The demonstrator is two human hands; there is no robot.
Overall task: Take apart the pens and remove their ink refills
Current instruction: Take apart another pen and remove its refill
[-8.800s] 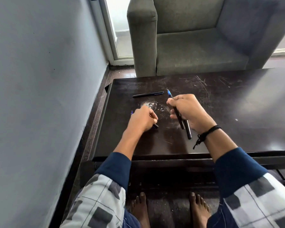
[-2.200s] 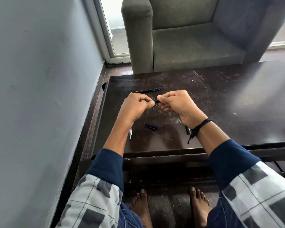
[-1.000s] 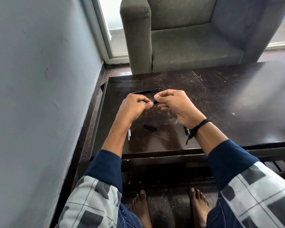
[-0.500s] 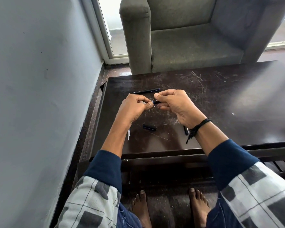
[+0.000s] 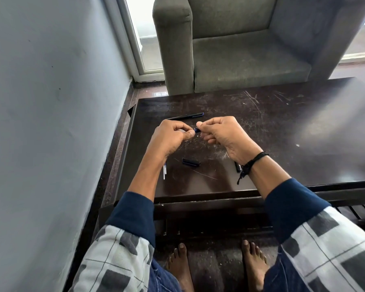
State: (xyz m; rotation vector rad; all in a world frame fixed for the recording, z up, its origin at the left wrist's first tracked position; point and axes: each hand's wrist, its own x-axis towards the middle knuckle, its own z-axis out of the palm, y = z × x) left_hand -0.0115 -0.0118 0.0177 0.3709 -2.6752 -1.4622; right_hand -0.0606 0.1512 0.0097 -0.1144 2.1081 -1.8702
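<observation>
The dark pen cap (image 5: 191,162) lies flat on the scratched brown bench (image 5: 282,133) and serves as the mark for everything else.

Above and beyond the cap, both hands are raised over the bench and meet fingertip to fingertip. The left hand (image 5: 171,135) is curled, with thumb and forefinger pinching one end of a short blue-black pen piece (image 5: 196,130). The right hand (image 5: 223,135) is curled too and pinches the other end. Only a sliver of the piece shows between them, so what part of the pen it is I cannot tell.

Farther beyond the cap, past the hands, a whole pen (image 5: 185,116) rests flat on the bench, dark with a blue end.

To the left of the cap, beside the left forearm, a thin pale refill (image 5: 164,171) lies on the bench. To the right of the cap, a black ridged pen part (image 5: 238,166) peeks out from under the right wrist, which wears a black cord band (image 5: 253,163).

Well beyond the cap, off the far edge of the bench, stands a grey armchair (image 5: 230,49).
</observation>
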